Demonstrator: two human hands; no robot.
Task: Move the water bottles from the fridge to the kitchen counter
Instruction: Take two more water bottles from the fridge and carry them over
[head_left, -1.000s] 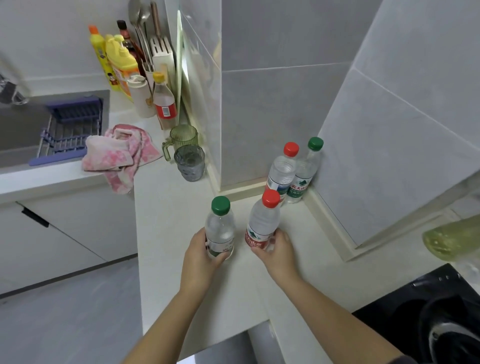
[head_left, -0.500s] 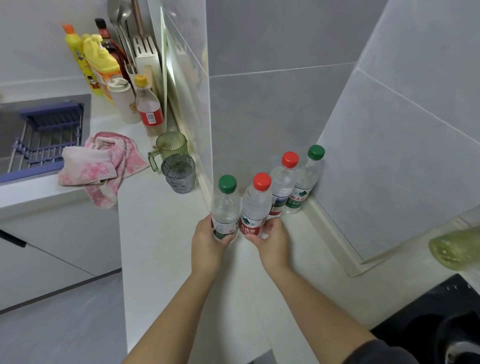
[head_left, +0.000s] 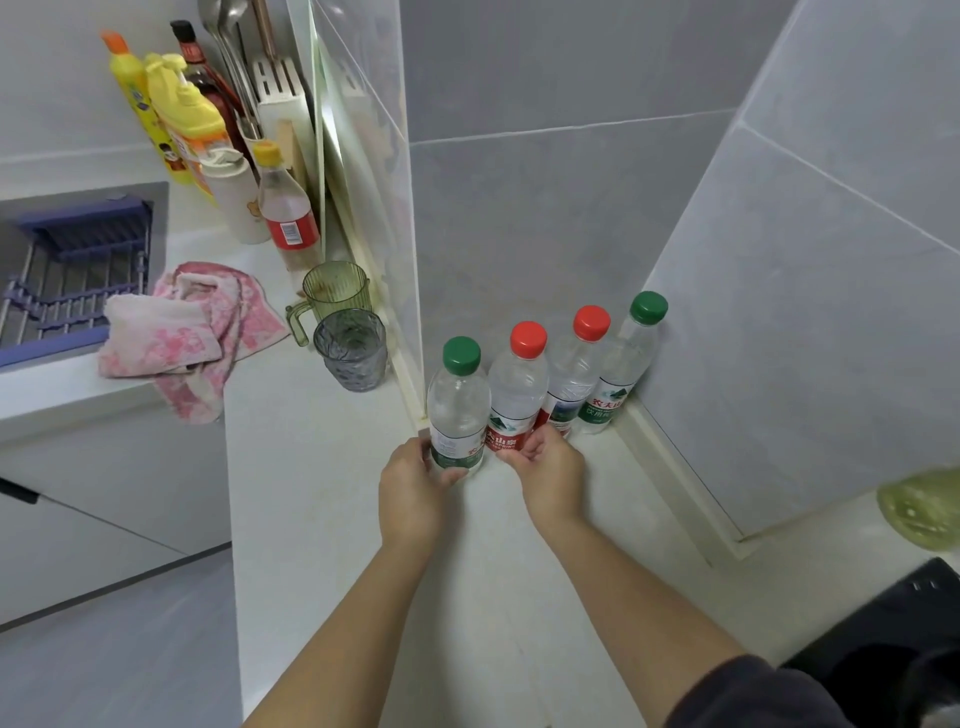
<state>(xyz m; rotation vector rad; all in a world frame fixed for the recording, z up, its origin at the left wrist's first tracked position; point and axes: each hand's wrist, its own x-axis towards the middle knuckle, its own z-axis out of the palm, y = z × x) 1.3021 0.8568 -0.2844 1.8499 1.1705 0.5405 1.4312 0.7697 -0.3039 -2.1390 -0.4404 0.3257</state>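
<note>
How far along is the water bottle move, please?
Done: a red-capped clear plastic bottle and a green-capped one stand in the corner. In hand: the left hand grips a second green-capped bottle, the right hand a second red-capped bottle, both on the white counter. Left: releasing them; fridge unseen.

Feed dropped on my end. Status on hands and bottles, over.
Left hand grips green-capped bottle; right hand grips red-capped bottle. Both upright on counter, in row with second red-capped bottle and second green-capped bottle by the wall. Grey glass stands clear, left.
</note>
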